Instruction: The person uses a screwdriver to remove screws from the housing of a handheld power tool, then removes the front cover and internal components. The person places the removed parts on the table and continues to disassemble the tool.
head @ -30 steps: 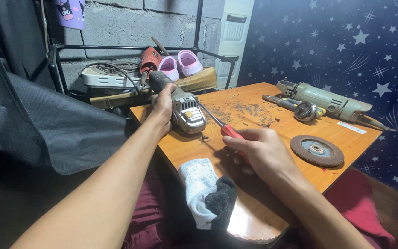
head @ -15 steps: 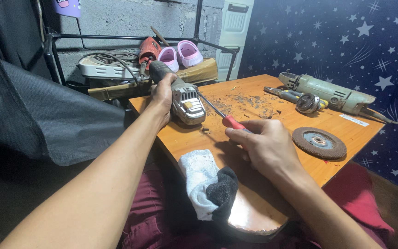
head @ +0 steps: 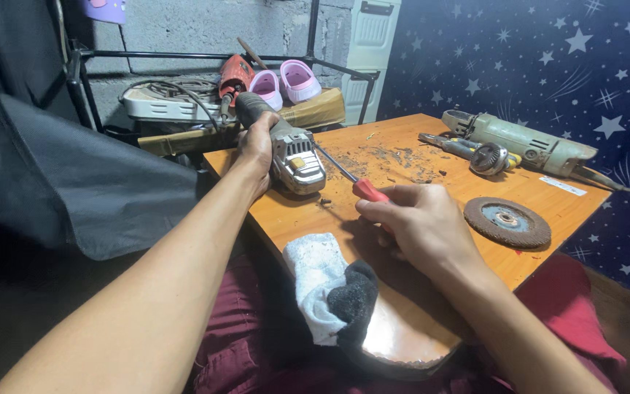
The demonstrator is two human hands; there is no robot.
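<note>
Left hand (head: 258, 144) wrapped around the grey angle grinder (head: 289, 149), pinning it on the far left of the bench (head: 308, 219). Right hand (head: 417, 222) has fingers clamped on the red-handled screwdriver (head: 355, 182), tip at the grinder's casing. Risk: the tip could slip off the screw and jab toward the left hand, since the grinder is only hand-held and could roll. Loose debris (head: 395, 157) near the tip could hide small parts. Flap disc (head: 506, 221) lies right, second grinder (head: 523, 142) far right.
</note>
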